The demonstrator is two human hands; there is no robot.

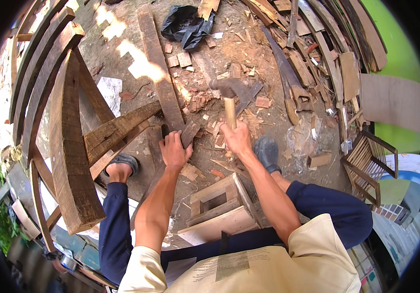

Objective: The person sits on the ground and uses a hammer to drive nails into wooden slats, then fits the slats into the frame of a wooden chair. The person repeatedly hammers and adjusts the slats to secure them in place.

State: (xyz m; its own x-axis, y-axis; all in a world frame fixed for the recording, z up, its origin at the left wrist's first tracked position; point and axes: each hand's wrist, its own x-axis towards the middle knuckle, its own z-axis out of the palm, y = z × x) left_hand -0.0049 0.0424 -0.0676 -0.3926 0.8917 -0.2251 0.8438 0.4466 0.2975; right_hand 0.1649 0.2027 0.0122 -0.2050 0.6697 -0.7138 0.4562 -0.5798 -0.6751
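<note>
My right hand (pixel 238 138) is closed round the wooden handle of a claw hammer (pixel 230 113), its dark metal head raised above the ground in front of me. To the left, my left hand (pixel 174 149) grips a short dark piece of wood (pixel 189 134), fingers bent over it. This piece meets the near end of a long plank (pixel 160 73) that stretches away from me. Just beyond the hammer lies a flat dark strip (pixel 250 96), partly hidden by the hammer head. Red-brown wood chips (pixel 200 101) are scattered between the hammer and the plank.
Thick timber beams (pixel 72 146) lean on the left, close to my arm. A small wooden box frame (pixel 215 199) stands between my legs. A handsaw (pixel 298 93) lies at right, near stacked boards and a slatted wooden stool (pixel 368 166). A black plastic bag (pixel 188 27) lies far off.
</note>
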